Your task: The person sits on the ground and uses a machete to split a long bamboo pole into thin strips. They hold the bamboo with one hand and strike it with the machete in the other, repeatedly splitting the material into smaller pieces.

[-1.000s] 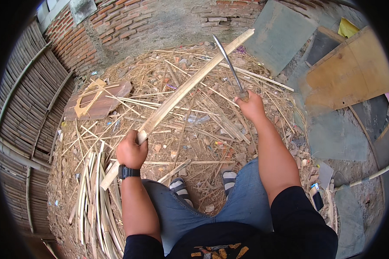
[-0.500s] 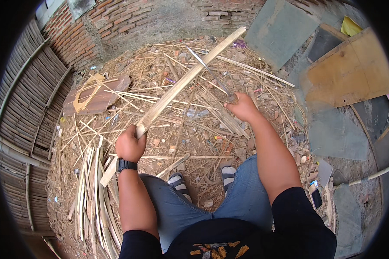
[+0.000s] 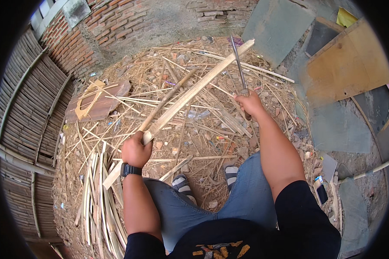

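My left hand [image 3: 136,149], a dark watch at its wrist, is closed round a long pale split bamboo strip [image 3: 199,86]. The strip slants up to the far right, and a short end shows below the fist. A narrower brown bamboo piece [image 3: 168,98] runs from the same fist at a steeper angle; whether it is gripped too I cannot tell. In my right hand [image 3: 250,103] is a machete [image 3: 239,64] with a long narrow blade, its fingers wrapped round the handle. The blade points away and crosses the strip near its far end; contact is unclear.
Split bamboo strips [image 3: 101,203] lie piled at the left. Scraps and rubble cover the ground round my sandalled feet [image 3: 182,185]. A bamboo fence [image 3: 23,112] stands left, a brick wall [image 3: 129,21] behind, and boards [image 3: 345,69] lean at the right beside a phone [image 3: 320,192].
The machete has swung from slanting left across the strip to pointing nearly straight away. My right hand moved slightly right. The brown piece now shows separate from the pale strip at my left fist.
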Action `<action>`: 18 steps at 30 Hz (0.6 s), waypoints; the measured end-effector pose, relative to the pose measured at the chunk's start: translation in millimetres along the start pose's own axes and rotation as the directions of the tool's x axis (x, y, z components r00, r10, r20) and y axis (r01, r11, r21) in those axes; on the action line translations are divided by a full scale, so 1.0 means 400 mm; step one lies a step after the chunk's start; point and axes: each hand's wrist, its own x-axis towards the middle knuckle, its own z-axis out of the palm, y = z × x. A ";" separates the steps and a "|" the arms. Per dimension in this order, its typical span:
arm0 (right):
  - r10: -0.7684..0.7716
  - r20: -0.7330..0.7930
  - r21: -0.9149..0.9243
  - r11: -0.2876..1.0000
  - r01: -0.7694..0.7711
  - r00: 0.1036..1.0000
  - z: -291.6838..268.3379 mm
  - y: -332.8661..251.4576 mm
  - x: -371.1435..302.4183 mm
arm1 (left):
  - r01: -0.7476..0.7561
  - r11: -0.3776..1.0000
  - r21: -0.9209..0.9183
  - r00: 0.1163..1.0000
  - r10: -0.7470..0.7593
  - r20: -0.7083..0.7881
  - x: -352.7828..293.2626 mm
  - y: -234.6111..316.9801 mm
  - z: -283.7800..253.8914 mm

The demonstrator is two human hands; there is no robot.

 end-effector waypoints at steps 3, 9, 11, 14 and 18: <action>-0.026 0.192 0.201 0.979 -0.014 0.981 0.054 -0.078 -0.065 | 0.065 0.997 -0.042 0.992 -0.059 0.114 0.018 0.024 0.030; -0.169 0.421 0.340 0.940 0.018 0.891 0.093 -0.151 -0.171 | -0.109 0.992 -0.058 0.994 0.110 0.018 0.020 0.097 0.018; -0.203 0.452 0.337 0.940 0.045 0.869 0.093 -0.155 -0.180 | -0.143 0.989 -0.046 0.989 0.144 0.025 0.021 0.114 -0.001; -0.301 0.451 0.547 0.837 0.006 0.840 0.092 -0.135 -0.176 | -0.211 0.977 0.020 0.977 0.211 -0.017 0.020 0.166 -0.051; -0.290 0.200 0.765 0.643 0.036 0.936 0.079 -0.140 -0.175 | -0.252 0.964 0.088 0.962 0.260 -0.090 0.003 0.241 -0.167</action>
